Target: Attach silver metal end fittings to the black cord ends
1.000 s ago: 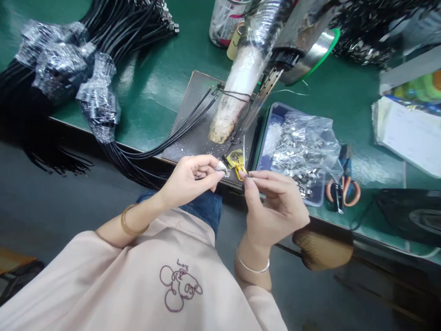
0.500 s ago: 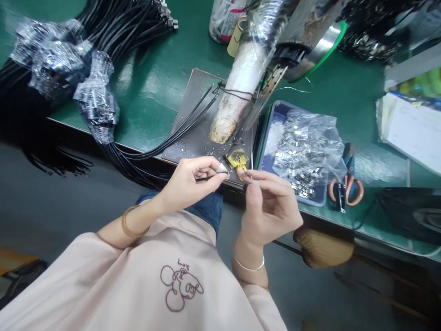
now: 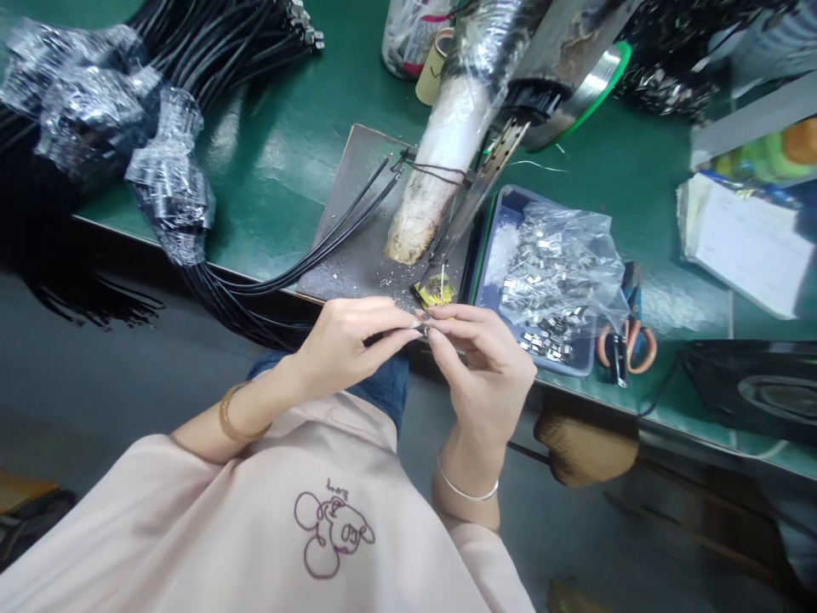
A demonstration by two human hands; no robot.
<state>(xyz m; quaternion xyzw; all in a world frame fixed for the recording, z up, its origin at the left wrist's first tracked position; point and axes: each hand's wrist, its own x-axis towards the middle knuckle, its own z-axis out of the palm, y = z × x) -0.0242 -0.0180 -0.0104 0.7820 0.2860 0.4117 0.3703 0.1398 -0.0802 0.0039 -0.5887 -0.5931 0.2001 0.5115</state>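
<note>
My left hand [image 3: 348,340] is pinched on the end of a thin black cord [image 3: 383,334] just below the front edge of the green bench. My right hand [image 3: 482,366] meets it fingertip to fingertip, pinched on a small metal clasp [image 3: 424,327] too small to make out clearly. Both hands hover over my lap, in front of a dark metal plate [image 3: 357,230] on the bench. A few black cords [image 3: 332,243] lie across that plate. A yellow-stained pad [image 3: 435,291] sits at the plate's near edge, just beyond my fingers.
A wrapped white cylinder [image 3: 440,170] leans over the plate, with a solder reel [image 3: 587,85] behind. A blue tray [image 3: 511,213] holds a bag of metal clasps [image 3: 562,272]. Orange-handled scissors [image 3: 622,340] lie right of it. Bundles of black cords [image 3: 159,111] fill the left.
My right hand has moved left and closed the gap to my left hand, so the fingertips now touch. The view has shifted slightly.
</note>
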